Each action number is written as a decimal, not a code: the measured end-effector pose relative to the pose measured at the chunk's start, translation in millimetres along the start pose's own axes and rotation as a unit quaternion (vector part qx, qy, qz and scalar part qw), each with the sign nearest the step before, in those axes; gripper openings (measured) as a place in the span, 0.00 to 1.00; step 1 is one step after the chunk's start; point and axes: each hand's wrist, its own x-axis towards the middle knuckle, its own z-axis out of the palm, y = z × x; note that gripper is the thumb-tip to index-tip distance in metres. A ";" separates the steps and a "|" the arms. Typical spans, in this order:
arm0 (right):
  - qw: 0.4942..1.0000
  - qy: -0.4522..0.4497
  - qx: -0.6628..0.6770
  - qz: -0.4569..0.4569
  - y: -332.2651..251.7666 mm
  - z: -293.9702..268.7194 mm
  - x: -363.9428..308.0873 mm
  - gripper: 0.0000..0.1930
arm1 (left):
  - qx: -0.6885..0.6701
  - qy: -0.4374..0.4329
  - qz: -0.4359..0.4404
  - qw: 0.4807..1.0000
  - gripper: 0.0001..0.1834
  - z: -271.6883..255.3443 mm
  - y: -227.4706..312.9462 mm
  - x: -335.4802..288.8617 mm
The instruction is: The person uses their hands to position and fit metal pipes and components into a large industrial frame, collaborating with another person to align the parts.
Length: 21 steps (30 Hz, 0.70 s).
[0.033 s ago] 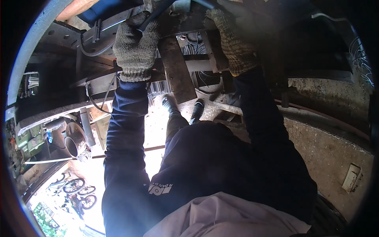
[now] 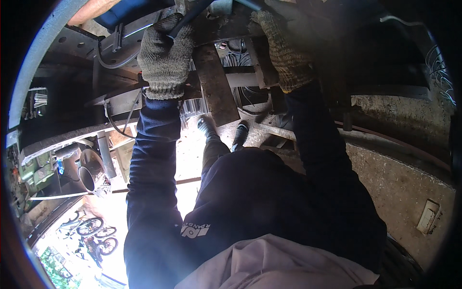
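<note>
Both arms, in dark blue sleeves and knitted work gloves, reach up to the underside of a vehicle. My left hand point(image 2: 166, 58) is closed around a black hose point(image 2: 192, 17) that runs up and to the right. My right hand point(image 2: 284, 53) rests against a dark metal frame part point(image 2: 332, 58), and its fingertips are lost in shadow. Between the hands a rusty flat metal bar point(image 2: 216, 84) slants downward. My two shoes point(image 2: 207, 126) stand on the bright floor below.
A rough concrete wall point(image 2: 399, 192) curves along the right, with a small white box point(image 2: 428, 216) on it. Loops of black cable point(image 2: 250, 98) hang by the bar. A metal pipe and funnel point(image 2: 91, 176) sit at left, with bicycles point(image 2: 91, 226) beyond.
</note>
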 end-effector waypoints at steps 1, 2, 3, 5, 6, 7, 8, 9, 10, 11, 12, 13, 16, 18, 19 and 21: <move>1.000 -0.013 -0.006 -0.004 0.5 -1.7 2.1 0.18 | 0.001 0.000 0.006 1.000 0.25 -0.3 0.6 0.4; 0.999 -0.018 -0.038 -0.032 2.1 -4.7 4.0 0.18 | 0.001 0.000 0.013 1.000 0.25 0.1 1.4 0.8; 0.996 -0.023 -0.070 -0.059 4.4 -8.0 5.4 0.18 | -0.002 -0.001 0.011 1.000 0.24 0.5 -0.7 0.6; 0.995 -0.017 -0.076 -0.058 -0.3 -5.2 2.8 0.17 | -0.006 -0.002 0.006 1.000 0.23 0.3 -7.8 -0.4; 0.998 -0.005 -0.050 -0.029 -12.3 2.2 -2.7 0.16 | -0.003 0.000 0.010 1.000 0.23 1.0 -7.8 -0.6; 1.000 0.007 -0.024 0.000 -18.2 7.0 -5.8 0.16 | 0.000 0.002 0.014 1.000 0.23 1.7 -7.3 -0.4; 0.999 0.017 -0.037 -0.006 -18.0 8.2 -6.4 0.15 | 0.003 0.004 0.019 1.000 0.23 1.6 -5.8 -0.1; 0.998 0.026 -0.051 -0.011 -17.4 9.1 -7.1 0.15 | 0.015 0.004 0.020 1.000 0.24 1.2 -5.3 0.1; 0.997 0.036 -0.064 -0.017 -16.7 9.2 -7.7 0.15 | 0.028 0.003 0.021 0.999 0.24 0.7 -5.0 0.3; 0.997 0.019 -0.064 -0.025 -13.0 6.2 -5.2 0.15 | 0.040 0.003 0.023 0.999 0.25 0.5 -4.5 0.8; 0.997 0.003 -0.065 -0.034 -6.2 0.7 0.2 0.15 | 0.028 0.004 0.021 0.999 0.25 1.1 -3.6 1.1; 0.997 -0.014 -0.066 -0.042 -1.6 -2.6 3.6 0.15 | 0.015 0.005 0.020 1.000 0.26 2.3 -2.5 1.4; 0.997 -0.021 -0.056 -0.053 1.7 -4.1 5.0 0.15 | 0.010 0.003 0.010 1.000 0.26 2.6 0.9 1.1; 0.997 -0.037 -0.042 -0.056 4.2 -6.5 6.8 0.15 | 0.002 0.002 0.010 1.000 0.26 2.2 -1.3 0.5; 0.997 -0.045 -0.035 -0.057 4.7 -7.3 7.2 0.15 | -0.008 0.002 0.015 1.000 0.26 2.2 -6.3 0.5; 0.999 -0.033 -0.021 -0.032 -2.8 -1.9 2.6 0.16 | -0.010 0.002 0.013 1.000 0.26 1.8 -6.9 0.5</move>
